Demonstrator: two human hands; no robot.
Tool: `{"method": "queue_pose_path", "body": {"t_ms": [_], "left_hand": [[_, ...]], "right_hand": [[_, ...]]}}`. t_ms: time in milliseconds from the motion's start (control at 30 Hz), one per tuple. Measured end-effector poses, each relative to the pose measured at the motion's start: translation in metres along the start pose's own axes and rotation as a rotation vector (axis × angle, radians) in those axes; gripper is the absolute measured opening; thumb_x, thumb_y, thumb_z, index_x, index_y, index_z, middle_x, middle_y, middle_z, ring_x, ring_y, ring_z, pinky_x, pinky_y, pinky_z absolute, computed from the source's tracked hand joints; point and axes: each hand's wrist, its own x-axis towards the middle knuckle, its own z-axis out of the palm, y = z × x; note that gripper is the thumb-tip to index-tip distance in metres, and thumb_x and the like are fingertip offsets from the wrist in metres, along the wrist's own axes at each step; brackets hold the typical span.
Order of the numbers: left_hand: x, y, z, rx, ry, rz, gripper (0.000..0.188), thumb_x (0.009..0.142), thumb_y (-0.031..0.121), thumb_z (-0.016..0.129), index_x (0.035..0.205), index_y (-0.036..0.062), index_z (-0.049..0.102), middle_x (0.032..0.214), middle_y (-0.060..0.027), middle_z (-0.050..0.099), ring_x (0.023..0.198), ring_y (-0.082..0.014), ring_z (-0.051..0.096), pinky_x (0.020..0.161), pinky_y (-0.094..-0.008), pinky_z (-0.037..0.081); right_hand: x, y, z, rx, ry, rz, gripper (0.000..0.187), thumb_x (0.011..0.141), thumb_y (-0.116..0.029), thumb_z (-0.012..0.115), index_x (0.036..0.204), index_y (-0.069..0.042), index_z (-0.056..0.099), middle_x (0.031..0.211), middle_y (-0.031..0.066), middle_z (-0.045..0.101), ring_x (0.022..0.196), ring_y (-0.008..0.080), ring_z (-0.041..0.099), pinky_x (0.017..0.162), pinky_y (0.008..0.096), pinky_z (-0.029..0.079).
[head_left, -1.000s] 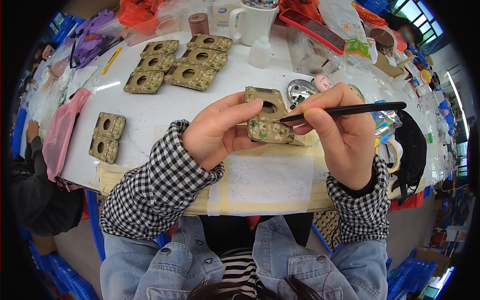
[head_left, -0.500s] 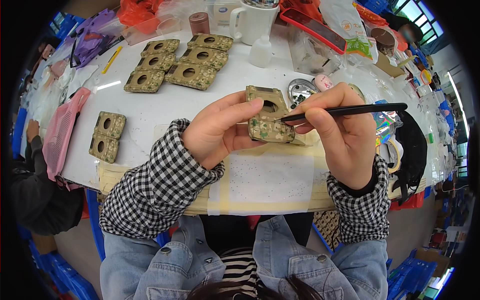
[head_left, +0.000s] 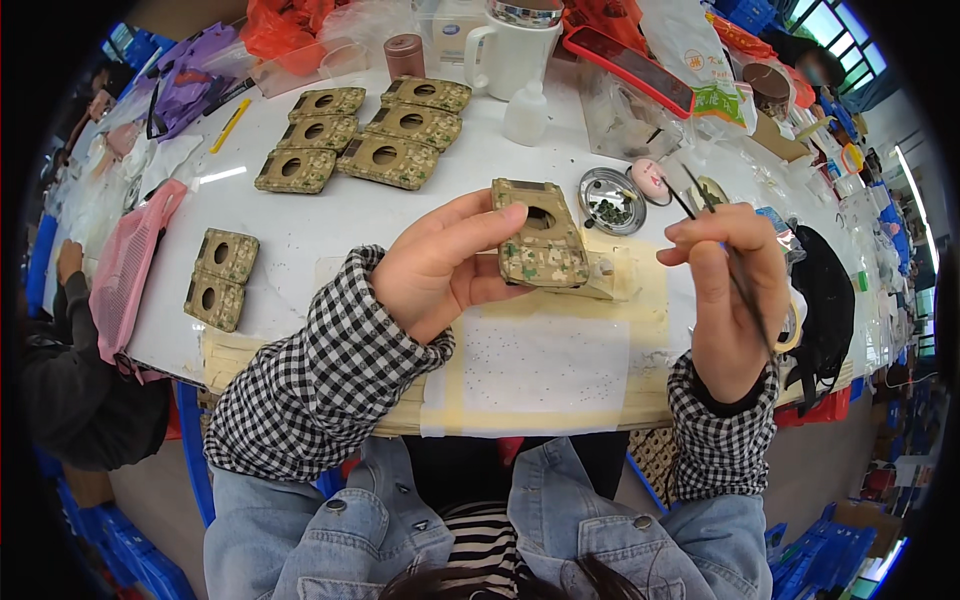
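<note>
My left hand [head_left: 435,255] is closed on a camouflage-painted model tank hull [head_left: 545,250], thumb beside its round hole. The hull is tilted above a small taped block [head_left: 603,280] on the work mat. To its right, my right hand [head_left: 735,290] grips black tweezers [head_left: 745,290], their spread tips pointing away from me, clear of the hull. Beyond those tips is a round metal dish [head_left: 612,200] with small dark green pieces. Whether the tweezers hold anything is too small to tell. A speckled white sheet [head_left: 540,355] lies below the hull.
Several similar hulls [head_left: 405,130] lie at the far left, with two more [head_left: 213,280] nearer left. A white mug [head_left: 510,50], a small squeeze bottle [head_left: 525,115] and a red-cased phone [head_left: 630,70] stand at the back. A person's hand [head_left: 68,262] shows at far left.
My right hand has drawn the tweezers away from the hull to the right and turned them upward, their tips now apart. The left hand still holds the hull in nearly the same place.
</note>
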Motion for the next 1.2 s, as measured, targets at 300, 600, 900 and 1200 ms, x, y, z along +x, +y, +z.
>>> {"method": "queue_pose_path", "body": {"t_ms": [300, 600, 900, 1200], "left_hand": [[0.002, -0.002, -0.002, -0.041, 0.015, 0.010, 0.041, 0.097, 0.021, 0.040, 0.130, -0.0032, 0.038, 0.119, -0.0132, 0.056, 0.105, -0.0182, 0.059, 0.089, -0.0297, 0.051], [0.002, -0.001, 0.002, -0.036, 0.020, 0.011, 0.041, 0.097, 0.021, 0.039, 0.130, -0.0030, 0.038, 0.121, -0.0145, 0.055, 0.110, -0.0192, 0.057, 0.093, -0.0318, 0.048], [0.000, -0.002, 0.001, -0.002, -0.008, -0.023, 0.044, 0.097, 0.022, 0.037, 0.132, -0.0040, 0.034, 0.123, -0.0161, 0.053, 0.112, -0.0219, 0.055, 0.095, -0.0350, 0.046], [0.000, -0.001, 0.006, -0.008, -0.052, -0.028, 0.046, 0.097, 0.023, 0.036, 0.134, -0.0039, 0.031, 0.126, -0.0165, 0.050, 0.113, -0.0222, 0.054, 0.095, -0.0370, 0.046]], "right_hand": [[-0.016, 0.021, 0.008, -0.584, -0.077, -0.109, 0.026, 0.064, -0.007, 0.075, 0.088, -0.003, 0.064, 0.074, 0.0091, 0.056, 0.072, 0.0266, 0.054, 0.063, 0.0340, 0.045], [-0.016, 0.025, 0.018, -0.539, -0.079, -0.137, 0.020, 0.064, -0.005, 0.076, 0.080, -0.005, 0.065, 0.070, 0.0081, 0.055, 0.073, 0.0245, 0.055, 0.061, 0.0330, 0.046], [-0.001, -0.007, 0.007, -0.245, 0.120, -0.130, 0.015, 0.076, -0.002, 0.070, 0.089, -0.001, 0.063, 0.072, 0.0069, 0.058, 0.066, 0.0178, 0.055, 0.058, 0.0267, 0.043], [-0.003, -0.001, 0.035, 0.327, 0.045, 0.166, 0.006, 0.091, -0.004, 0.053, 0.093, 0.002, 0.052, 0.080, 0.0087, 0.062, 0.075, 0.0105, 0.061, 0.068, 0.0209, 0.047]]}}
